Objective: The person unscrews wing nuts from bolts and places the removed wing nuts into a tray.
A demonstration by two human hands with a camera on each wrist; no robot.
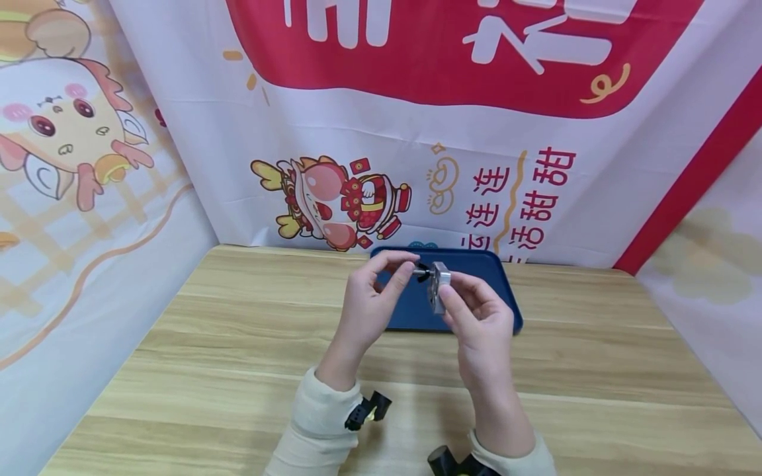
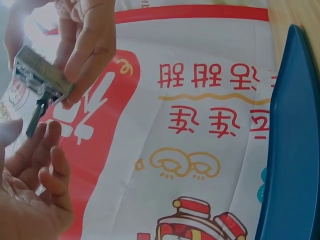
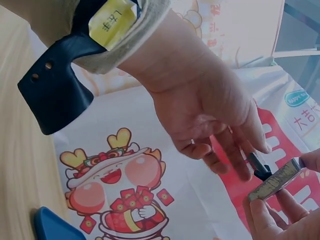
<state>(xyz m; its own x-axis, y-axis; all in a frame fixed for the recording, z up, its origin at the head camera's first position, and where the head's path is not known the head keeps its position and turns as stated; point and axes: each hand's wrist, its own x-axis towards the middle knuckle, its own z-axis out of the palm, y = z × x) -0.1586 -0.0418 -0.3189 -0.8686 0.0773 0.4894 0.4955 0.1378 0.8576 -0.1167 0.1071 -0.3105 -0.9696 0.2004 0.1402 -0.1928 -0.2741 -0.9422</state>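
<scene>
My right hand [image 1: 485, 320] pinches a small silver metal block [image 1: 439, 288] between thumb and fingers. A thin metal shaft [image 2: 37, 119] sticks out of the block's side, with a black piece [image 3: 262, 172] around it close to the block. My left hand [image 1: 372, 297] is at the shaft's free end, its fingers loosely bent. In the left wrist view, the left thumb [image 2: 10, 132] stands a little apart from the shaft, while the fingertips lie just beside or behind it; whether they touch cannot be told. Both hands hold this work above the table, in front of the tray.
A dark blue tray [image 1: 411, 311] lies at the back of the wood-grain table [image 1: 238, 344], against a printed cloth backdrop [image 1: 381, 125]. Another printed cloth [image 1: 89, 231] hangs on the left. Black wrist camera mounts [image 1: 369, 410] sit on both cuffs.
</scene>
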